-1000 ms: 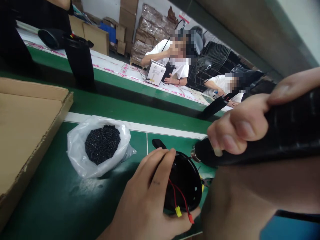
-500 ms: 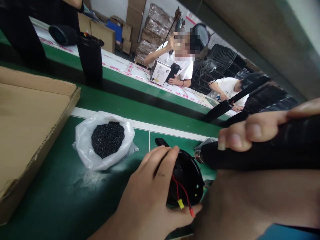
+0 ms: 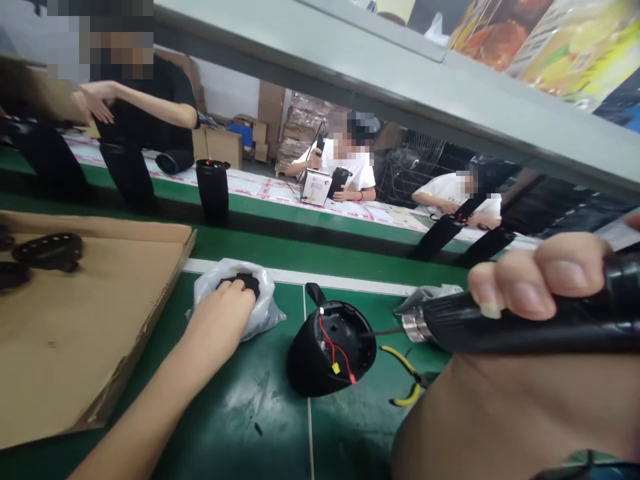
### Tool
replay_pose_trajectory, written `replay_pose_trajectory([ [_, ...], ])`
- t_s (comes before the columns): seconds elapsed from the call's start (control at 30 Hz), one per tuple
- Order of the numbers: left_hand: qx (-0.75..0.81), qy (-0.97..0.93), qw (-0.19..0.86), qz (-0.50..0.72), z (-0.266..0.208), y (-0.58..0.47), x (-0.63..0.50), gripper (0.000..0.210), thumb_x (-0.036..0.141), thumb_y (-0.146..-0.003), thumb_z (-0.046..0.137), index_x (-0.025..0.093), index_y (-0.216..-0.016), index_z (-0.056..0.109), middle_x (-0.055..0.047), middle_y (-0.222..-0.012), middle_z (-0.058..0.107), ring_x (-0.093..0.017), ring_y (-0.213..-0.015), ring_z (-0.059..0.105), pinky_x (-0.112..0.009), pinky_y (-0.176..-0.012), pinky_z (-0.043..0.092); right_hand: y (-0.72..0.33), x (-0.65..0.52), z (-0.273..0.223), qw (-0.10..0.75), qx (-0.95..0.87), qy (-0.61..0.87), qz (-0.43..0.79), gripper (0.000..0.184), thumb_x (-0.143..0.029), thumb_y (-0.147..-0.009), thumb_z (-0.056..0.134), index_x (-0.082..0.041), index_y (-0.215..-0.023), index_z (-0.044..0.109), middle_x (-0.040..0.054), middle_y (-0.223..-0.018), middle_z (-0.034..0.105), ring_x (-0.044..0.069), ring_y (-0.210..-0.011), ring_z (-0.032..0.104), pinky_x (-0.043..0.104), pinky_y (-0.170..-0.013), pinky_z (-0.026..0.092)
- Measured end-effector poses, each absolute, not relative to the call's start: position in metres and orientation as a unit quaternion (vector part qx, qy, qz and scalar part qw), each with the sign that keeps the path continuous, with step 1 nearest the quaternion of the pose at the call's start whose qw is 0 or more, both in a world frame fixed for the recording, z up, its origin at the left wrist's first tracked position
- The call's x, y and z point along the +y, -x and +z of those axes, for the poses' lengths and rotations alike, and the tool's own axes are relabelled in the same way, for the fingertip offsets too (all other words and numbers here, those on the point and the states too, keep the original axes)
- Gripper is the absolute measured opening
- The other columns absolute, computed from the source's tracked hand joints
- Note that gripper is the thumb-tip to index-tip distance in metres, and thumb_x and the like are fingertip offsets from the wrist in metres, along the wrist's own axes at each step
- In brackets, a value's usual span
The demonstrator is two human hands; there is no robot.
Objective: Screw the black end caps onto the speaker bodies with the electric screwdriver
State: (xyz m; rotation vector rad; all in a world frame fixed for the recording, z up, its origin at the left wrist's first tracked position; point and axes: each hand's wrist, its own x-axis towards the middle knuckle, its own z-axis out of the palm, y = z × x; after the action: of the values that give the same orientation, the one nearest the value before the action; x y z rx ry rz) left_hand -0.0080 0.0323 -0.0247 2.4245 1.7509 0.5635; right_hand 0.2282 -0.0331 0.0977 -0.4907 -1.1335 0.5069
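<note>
My left hand (image 3: 223,319) reaches into a white plastic bag (image 3: 270,313) of small black screws (image 3: 246,280). Its fingers are curled close together on the screws, fingertips hidden. In my right hand (image 3: 543,277) is a black electric screwdriver (image 3: 520,320), held sideways with its metal nose pointing left. The thin bit extends to the rim of a black, cloth-covered round housing (image 3: 313,360). This housing stands on the green bench, open end tilted toward me, with a strap loop at its top. Red wires with a yellow connector (image 3: 335,367) and a red connector hang from the opening.
Yellow-handled pliers (image 3: 407,383) lie right of the housing, below a clear plastic bag (image 3: 410,303). A cardboard tray (image 3: 100,320) with black parts occupies the left. Black cylinders (image 3: 213,190) stand across the bench, where several people work. A grey shelf (image 3: 310,40) runs overhead.
My left hand has let go of the housing and moved left into the bag of screws. The housing now stands unheld. My right hand still grips the screwdriver. The view has tilted upward.
</note>
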Motion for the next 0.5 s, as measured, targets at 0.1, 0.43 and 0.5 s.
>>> replay_pose_trajectory([
  [0.1, 0.591, -0.798, 0.010, 0.119, -0.021, 0.007, 0.034, 0.021, 0.009, -0.088, 0.049, 0.014, -0.077, 0.066, -0.007, -0.078, 0.068, -0.020, -0.074, 0.066, -0.031, -0.066, 0.051, -0.233, -0.039, 0.089, 0.784, -0.531, 0.216, 0.237, 0.030, -0.025, -0.069, 0.042, -0.022, -0.091, 0.061, 0.0010, -0.066, 0.036, 0.010, -0.045, 0.032, 0.024, -0.038, 0.035],
  [0.43, 0.580, -0.785, -0.112, 0.185, -0.027, 0.013, 0.031, 0.032, 0.019, -0.098, 0.034, 0.012, -0.098, 0.066, -0.014, -0.102, 0.068, -0.028, -0.086, 0.068, -0.037, -0.069, 0.053, -0.239, -0.057, 0.092, 0.675, -0.668, 0.150, 0.276, 0.023, -0.026, -0.082, 0.052, -0.025, -0.105, 0.055, 0.0008, -0.074, 0.040, 0.009, -0.055, 0.045, 0.021, -0.046, 0.042],
  [0.5, 0.573, -0.772, -0.136, 0.238, -0.028, 0.011, 0.025, 0.032, 0.021, -0.098, 0.035, 0.011, -0.100, 0.066, -0.016, -0.101, 0.069, -0.031, -0.090, 0.069, -0.039, -0.072, 0.054, -0.224, -0.069, 0.096, 0.717, -0.586, 0.208, 0.314, 0.031, -0.035, -0.073, 0.068, -0.026, -0.099, 0.054, 0.0002, -0.069, 0.038, 0.009, -0.053, 0.041, 0.021, -0.048, 0.041],
])
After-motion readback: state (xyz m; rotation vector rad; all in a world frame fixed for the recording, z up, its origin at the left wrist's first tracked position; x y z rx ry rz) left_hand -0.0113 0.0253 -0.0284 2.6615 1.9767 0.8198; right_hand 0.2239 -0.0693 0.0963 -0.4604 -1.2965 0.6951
